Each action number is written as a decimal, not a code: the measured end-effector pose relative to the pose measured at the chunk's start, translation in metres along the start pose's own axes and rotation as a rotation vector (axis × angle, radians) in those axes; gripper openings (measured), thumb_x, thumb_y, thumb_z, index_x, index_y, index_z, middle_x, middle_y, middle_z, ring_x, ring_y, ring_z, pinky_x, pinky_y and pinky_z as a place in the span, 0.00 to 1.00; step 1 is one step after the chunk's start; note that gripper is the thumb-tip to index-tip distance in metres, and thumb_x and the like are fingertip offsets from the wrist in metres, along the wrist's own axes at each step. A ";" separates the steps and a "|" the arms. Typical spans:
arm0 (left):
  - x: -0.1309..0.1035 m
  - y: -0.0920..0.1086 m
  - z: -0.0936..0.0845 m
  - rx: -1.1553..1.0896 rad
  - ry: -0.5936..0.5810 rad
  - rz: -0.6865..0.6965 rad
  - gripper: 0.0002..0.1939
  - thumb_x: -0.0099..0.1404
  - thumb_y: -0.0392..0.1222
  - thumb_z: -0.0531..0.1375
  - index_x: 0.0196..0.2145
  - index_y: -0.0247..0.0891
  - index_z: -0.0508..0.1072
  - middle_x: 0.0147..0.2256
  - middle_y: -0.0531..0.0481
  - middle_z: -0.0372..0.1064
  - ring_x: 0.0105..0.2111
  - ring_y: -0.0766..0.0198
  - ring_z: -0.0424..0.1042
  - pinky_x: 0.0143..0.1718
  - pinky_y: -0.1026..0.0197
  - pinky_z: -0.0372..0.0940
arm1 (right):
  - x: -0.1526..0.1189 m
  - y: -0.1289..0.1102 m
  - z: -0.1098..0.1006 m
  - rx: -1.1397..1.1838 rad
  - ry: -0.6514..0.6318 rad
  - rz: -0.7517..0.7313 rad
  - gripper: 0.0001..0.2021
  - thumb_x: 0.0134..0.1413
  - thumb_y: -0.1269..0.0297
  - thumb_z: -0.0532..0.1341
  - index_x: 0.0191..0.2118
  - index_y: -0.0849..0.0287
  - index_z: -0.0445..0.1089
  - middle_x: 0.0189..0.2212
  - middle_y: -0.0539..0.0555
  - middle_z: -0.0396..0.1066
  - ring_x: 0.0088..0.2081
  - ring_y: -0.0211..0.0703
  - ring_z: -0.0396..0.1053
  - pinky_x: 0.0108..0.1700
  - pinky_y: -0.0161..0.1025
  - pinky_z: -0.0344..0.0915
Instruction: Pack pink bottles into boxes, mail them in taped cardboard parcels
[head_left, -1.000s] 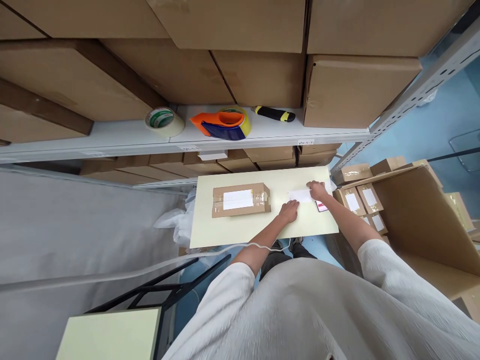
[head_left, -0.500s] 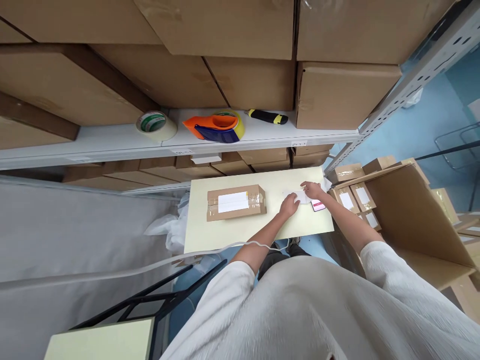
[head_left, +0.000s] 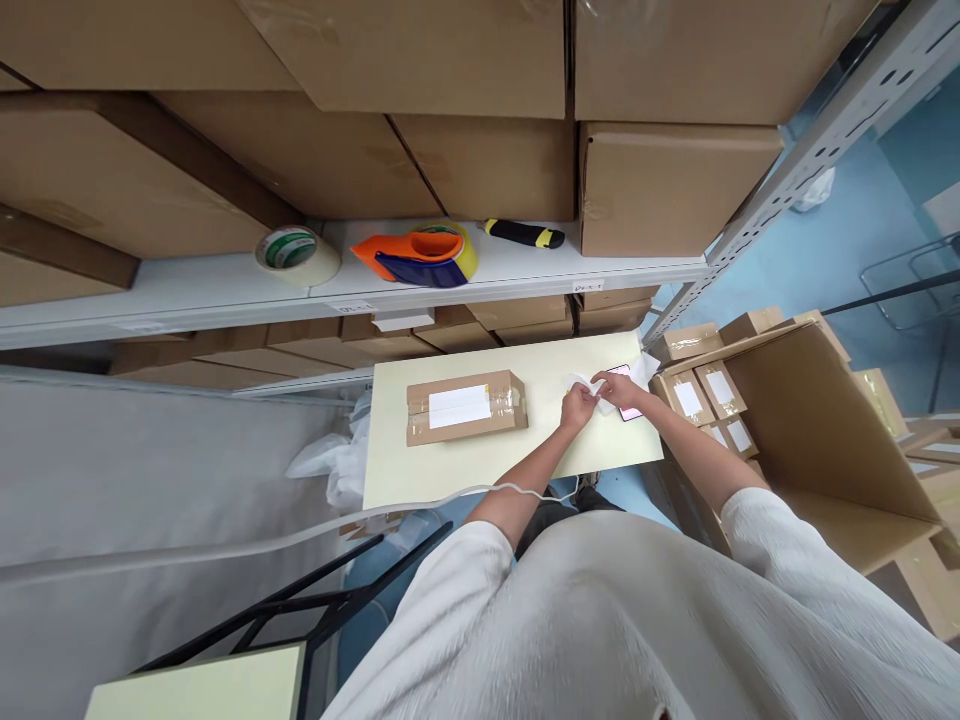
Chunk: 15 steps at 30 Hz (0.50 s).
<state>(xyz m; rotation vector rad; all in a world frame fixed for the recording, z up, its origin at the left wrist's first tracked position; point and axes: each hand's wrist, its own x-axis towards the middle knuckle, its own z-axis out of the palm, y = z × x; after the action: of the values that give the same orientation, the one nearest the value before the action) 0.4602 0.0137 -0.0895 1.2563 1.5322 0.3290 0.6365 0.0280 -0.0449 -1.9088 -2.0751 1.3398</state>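
Over the right half of the cream table (head_left: 442, 475), my left hand (head_left: 577, 407) and my right hand (head_left: 617, 389) are close together, fingers pinched. Both grip a thin white sheet of paper (head_left: 577, 381), now bunched up between them. Partly under my right hand lies a phone (head_left: 630, 413) with a lit pink and white screen. To the left of my hands a taped cardboard box (head_left: 506, 405) rests on the table, a white label (head_left: 459, 405) on its top. More white paper (head_left: 643, 369) lies at the table's right edge.
On the shelf (head_left: 337, 290) ahead sit a tape roll (head_left: 297, 256), an orange tape dispenser (head_left: 420, 256) and a utility knife (head_left: 523, 233), with large cartons behind. An open carton (head_left: 832, 420) with small labelled boxes stands right. A white cable (head_left: 300, 535) crosses in front.
The white paper was fairly flat between my hands and is now crumpled. My hands have drawn closer together, and more of the phone shows. The view has shifted slightly.
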 end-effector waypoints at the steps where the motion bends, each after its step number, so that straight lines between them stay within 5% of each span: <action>1: 0.000 0.001 -0.001 0.001 0.005 0.002 0.08 0.69 0.39 0.68 0.42 0.44 0.72 0.38 0.52 0.82 0.43 0.59 0.81 0.46 0.59 0.73 | 0.001 0.000 0.000 -0.005 0.003 -0.008 0.25 0.60 0.78 0.62 0.61 0.52 0.73 0.44 0.50 0.86 0.51 0.46 0.81 0.59 0.43 0.68; 8: -0.002 0.002 -0.008 -0.051 -0.027 0.017 0.11 0.64 0.27 0.65 0.41 0.41 0.76 0.39 0.51 0.84 0.44 0.60 0.83 0.49 0.59 0.74 | 0.001 0.002 -0.001 -0.025 0.024 -0.026 0.23 0.60 0.78 0.62 0.59 0.53 0.73 0.44 0.51 0.86 0.51 0.48 0.81 0.59 0.45 0.70; 15: -0.006 0.007 -0.005 -0.048 -0.007 0.023 0.08 0.66 0.38 0.71 0.39 0.42 0.75 0.39 0.51 0.84 0.44 0.59 0.82 0.48 0.59 0.75 | 0.003 0.002 -0.002 0.134 0.031 0.004 0.21 0.58 0.79 0.63 0.56 0.56 0.74 0.42 0.53 0.85 0.45 0.45 0.83 0.48 0.36 0.73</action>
<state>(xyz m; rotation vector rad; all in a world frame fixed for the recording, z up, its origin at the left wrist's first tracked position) 0.4588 0.0141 -0.0791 1.2369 1.4970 0.3739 0.6381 0.0312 -0.0461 -1.8684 -1.9154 1.4019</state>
